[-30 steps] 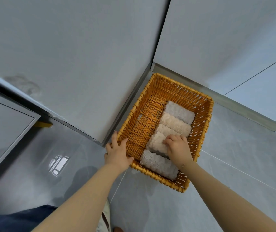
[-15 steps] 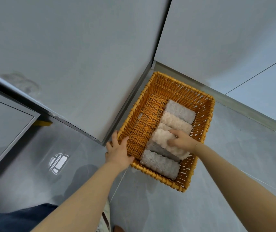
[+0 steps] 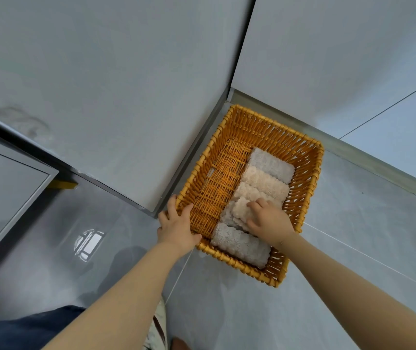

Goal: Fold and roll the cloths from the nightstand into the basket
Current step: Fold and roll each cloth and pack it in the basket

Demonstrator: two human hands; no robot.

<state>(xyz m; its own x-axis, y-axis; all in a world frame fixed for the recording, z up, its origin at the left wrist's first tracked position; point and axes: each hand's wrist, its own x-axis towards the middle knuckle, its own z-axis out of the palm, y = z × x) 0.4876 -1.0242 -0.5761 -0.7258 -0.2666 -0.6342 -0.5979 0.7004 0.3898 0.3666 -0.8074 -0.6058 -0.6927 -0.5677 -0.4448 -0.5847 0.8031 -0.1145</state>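
Note:
An orange wicker basket (image 3: 302, 213) stands on the grey floor in a wall corner. Several rolled fluffy cloths lie in a row along its right side: a grey one at the far end (image 3: 272, 164), cream ones (image 3: 265, 181) in the middle, a grey one nearest me (image 3: 239, 245). My left hand (image 3: 176, 227) grips the basket's near left corner. My right hand (image 3: 268, 221) rests inside the basket, fingers closed on a cream rolled cloth (image 3: 241, 210) that lies on top of the row, over a grey roll.
Grey walls (image 3: 126, 84) meet just behind the basket. A grey cabinet panel (image 3: 5, 193) stands at the left. The glossy floor tiles (image 3: 353, 248) extend right and toward me. My dark trouser leg (image 3: 25, 329) shows at the bottom left.
My right hand lifted the cream roll, swung it crosswise toward the basket's right wall, then brought it back down toward the middle of the row. The left hand stayed on the basket corner.

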